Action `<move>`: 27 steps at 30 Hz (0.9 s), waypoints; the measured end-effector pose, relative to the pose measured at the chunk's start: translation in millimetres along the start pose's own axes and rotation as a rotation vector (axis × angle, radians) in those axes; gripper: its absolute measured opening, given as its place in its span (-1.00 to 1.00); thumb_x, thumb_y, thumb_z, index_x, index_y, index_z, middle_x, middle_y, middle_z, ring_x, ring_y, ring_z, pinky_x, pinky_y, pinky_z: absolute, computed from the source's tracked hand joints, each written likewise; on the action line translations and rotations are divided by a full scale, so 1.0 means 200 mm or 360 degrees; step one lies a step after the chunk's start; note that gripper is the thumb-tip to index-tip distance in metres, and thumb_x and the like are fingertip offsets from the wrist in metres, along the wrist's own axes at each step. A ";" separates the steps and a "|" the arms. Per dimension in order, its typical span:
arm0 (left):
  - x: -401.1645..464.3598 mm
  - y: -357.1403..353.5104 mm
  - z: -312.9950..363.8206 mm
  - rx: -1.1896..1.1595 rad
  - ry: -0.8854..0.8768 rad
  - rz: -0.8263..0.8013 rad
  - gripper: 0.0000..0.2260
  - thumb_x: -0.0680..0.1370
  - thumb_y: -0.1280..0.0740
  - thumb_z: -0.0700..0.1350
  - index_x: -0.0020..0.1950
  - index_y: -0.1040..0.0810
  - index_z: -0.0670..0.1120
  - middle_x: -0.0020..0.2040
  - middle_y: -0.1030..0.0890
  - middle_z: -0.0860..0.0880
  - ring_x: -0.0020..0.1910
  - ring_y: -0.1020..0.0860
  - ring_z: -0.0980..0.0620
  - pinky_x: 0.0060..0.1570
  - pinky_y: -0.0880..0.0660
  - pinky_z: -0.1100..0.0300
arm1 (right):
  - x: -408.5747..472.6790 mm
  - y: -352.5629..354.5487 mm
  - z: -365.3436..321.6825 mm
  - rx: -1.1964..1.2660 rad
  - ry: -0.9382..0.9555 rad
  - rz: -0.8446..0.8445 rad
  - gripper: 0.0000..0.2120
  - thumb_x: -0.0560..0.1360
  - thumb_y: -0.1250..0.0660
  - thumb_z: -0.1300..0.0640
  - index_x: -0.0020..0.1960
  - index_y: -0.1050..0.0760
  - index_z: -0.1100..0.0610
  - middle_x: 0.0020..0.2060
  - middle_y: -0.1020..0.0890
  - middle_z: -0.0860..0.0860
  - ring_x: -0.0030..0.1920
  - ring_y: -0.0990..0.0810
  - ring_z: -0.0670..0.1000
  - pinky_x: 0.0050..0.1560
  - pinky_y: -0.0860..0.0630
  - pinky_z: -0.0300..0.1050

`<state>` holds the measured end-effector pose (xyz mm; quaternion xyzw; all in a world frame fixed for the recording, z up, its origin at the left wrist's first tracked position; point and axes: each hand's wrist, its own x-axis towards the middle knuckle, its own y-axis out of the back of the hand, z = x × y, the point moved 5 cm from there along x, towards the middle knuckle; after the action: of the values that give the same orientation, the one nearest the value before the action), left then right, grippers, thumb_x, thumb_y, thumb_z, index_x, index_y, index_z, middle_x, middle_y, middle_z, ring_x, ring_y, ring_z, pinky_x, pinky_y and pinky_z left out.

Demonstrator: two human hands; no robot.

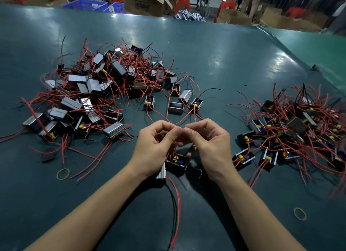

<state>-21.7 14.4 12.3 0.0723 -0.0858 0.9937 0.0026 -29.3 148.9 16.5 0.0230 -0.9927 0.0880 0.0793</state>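
The step in hand is being judged as the twisting together of lead ends on a small black open-topped box module with yellow and blue parts inside (177, 163). Its thin red leads (172, 151) are being drawn up from the module into the fingertips, and both grips are being closed on them. The leads are being pinched between thumb and curled forefinger by the left hand (155, 144) and likewise by the right hand (209, 144), with the two thumb tips touching or very nearly so. The wire tips are being hidden by the fingers, so it cannot be told whether a twist is already made. The module is being kept directly below the grip, between the two wrists. Whether it is resting on the glossy dark green worktop (206, 54) or hanging just above it cannot be told. A silver-sided module (162, 173) is lying just beside it under the left wrist, with a long red lead (177, 204) trailing towards the person. The next move is being judged to call for a firm pinch and a rolling of the ends between the fingertips, with slack being watched so that the module is not tipped. Tangled heaps of like modules are lying well apart, a left heap (97, 93) and a right heap (299, 131).
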 end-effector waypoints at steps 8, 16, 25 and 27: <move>0.01 0.00 0.01 -0.0024 0.0167 -0.0117 -0.89 0.48 -0.32 -0.16 -0.16 -0.53 -0.21 -0.38 -0.64 -0.03 -0.42 -0.61 0.08 -0.39 -0.54 0.29 | 0.02 0.03 0.03 -0.0009 -0.0156 -0.0079 -0.90 0.35 -0.48 0.14 -0.15 -0.71 0.11 -0.28 -0.70 0.14 -0.34 -0.63 0.04 -0.38 -0.55 -0.12; 0.00 0.01 -0.01 -0.0127 0.0337 -0.0243 -0.84 0.46 -0.35 -0.17 -0.06 -0.54 -0.25 -0.31 -0.66 -0.07 -0.41 -0.60 0.06 -0.37 -0.54 0.30 | 0.01 0.01 0.01 -0.0077 -0.0033 -0.0078 -0.89 0.50 -0.39 0.32 -0.13 -0.66 0.18 -0.35 -0.66 0.03 -0.35 -0.59 -0.06 -0.26 -0.58 -0.19; 0.01 0.05 -0.02 0.0102 0.0214 -0.0021 -0.94 0.52 -0.38 -0.30 -0.10 -0.64 -0.21 -0.31 -0.67 -0.06 -0.34 -0.54 0.04 -0.27 -0.48 0.26 | 0.01 0.02 0.01 -0.0075 -0.0107 -0.0033 -0.91 0.50 -0.41 0.26 -0.14 -0.67 0.14 -0.32 -0.69 0.07 -0.37 -0.64 -0.01 -0.43 -0.53 -0.22; 0.01 0.05 -0.02 0.0133 0.0204 -0.0025 -0.95 0.52 -0.40 -0.27 -0.11 -0.66 -0.18 -0.31 -0.67 -0.04 -0.37 -0.54 0.13 -0.32 -0.48 0.34 | 0.01 0.03 0.01 -0.0095 -0.0117 -0.0020 -0.91 0.50 -0.41 0.24 -0.14 -0.67 0.11 -0.30 -0.69 0.07 -0.36 -0.65 0.00 -0.44 -0.53 -0.22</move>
<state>-24.6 6.2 7.2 0.0094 -0.0434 0.9989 0.0130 -31.9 154.8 13.7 0.0301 -0.9970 0.0568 0.0440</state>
